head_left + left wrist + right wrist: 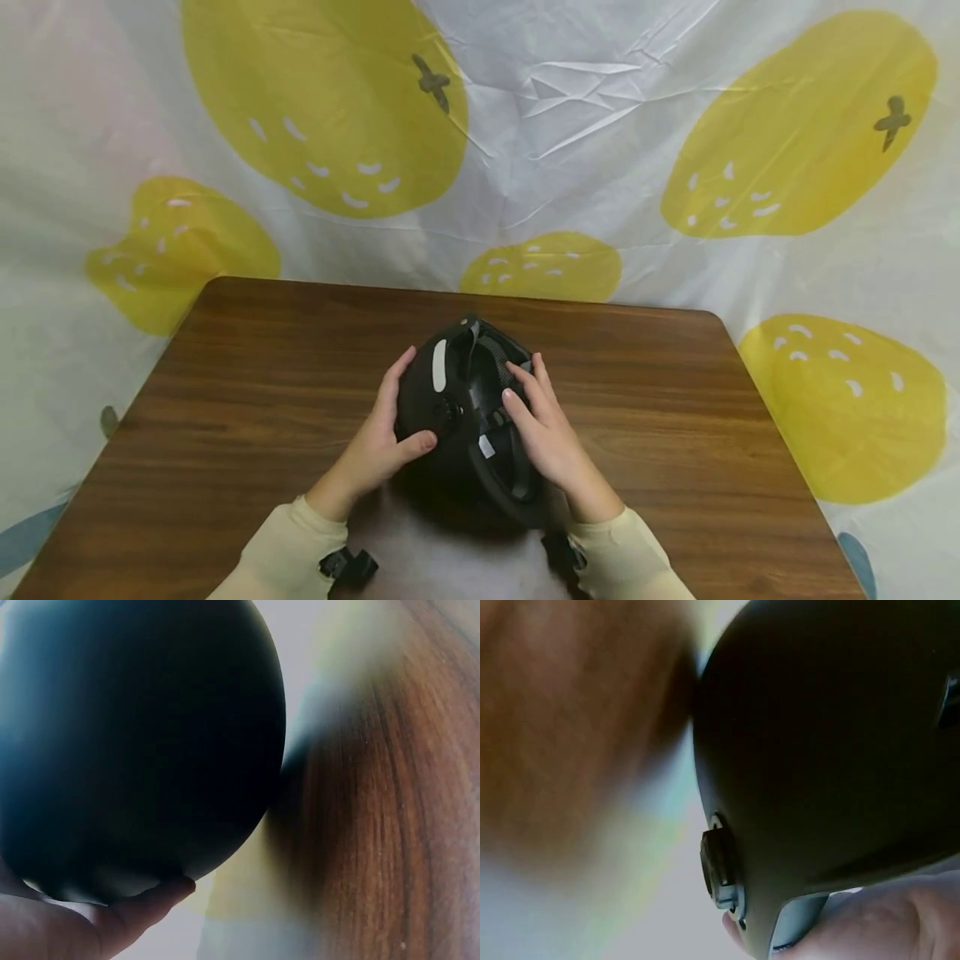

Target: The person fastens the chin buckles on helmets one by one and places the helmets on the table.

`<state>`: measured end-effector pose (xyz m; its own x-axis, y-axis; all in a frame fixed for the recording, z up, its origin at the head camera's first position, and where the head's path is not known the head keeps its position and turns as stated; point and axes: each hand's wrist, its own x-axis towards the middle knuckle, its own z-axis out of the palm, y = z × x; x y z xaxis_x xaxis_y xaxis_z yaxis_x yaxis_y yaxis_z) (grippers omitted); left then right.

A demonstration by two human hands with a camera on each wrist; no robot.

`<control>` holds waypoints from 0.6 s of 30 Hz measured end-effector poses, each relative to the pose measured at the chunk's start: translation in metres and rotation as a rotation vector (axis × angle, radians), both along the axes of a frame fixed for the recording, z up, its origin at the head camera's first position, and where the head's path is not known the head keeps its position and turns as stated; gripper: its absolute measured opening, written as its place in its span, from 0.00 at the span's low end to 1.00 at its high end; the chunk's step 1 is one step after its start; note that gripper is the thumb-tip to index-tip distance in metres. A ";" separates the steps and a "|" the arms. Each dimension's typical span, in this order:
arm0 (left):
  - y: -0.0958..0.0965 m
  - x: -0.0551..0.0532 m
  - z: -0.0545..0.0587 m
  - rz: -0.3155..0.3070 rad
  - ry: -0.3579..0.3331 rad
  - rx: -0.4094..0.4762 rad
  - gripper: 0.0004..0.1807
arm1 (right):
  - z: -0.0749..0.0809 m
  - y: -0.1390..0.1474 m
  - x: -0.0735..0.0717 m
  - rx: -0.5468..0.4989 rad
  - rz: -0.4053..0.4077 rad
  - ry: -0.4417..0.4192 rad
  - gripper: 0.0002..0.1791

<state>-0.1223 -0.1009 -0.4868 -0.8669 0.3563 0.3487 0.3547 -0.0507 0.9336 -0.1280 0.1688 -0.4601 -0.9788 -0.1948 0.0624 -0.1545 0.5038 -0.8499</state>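
A matte black helmet (453, 471) is tilted on its side near the table's front edge, its padded opening turned to the right. A pale strip (439, 365) and a round fitting (450, 412) show on its shell, with a small white label (487, 447) inside. My left hand (378, 446) grips the shell from the left, thumb on the near side. On the right, my right hand (551, 437) holds the rim, some fingers over the opening and others behind the edge. The smooth shell (150, 742) fills much of the left wrist view; the right wrist view shows another fitting (721, 862).
Under the helmet is a dark brown wood-grain table (660, 417) with rounded far corners. A white cloth (555, 158) printed with yellow fruit hangs along its back and sides. Black wrist straps (348, 568) sit at both sleeves.
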 end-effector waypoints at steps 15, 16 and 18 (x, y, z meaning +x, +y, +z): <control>0.005 -0.002 -0.011 -0.078 -0.140 0.065 0.71 | -0.013 -0.006 -0.004 -0.058 0.004 -0.141 0.33; 0.005 -0.001 -0.011 -0.077 -0.144 0.068 0.71 | -0.013 -0.006 -0.004 -0.055 0.004 -0.140 0.33; 0.005 0.000 -0.012 -0.077 -0.151 0.073 0.71 | -0.013 -0.006 -0.004 -0.048 0.007 -0.140 0.33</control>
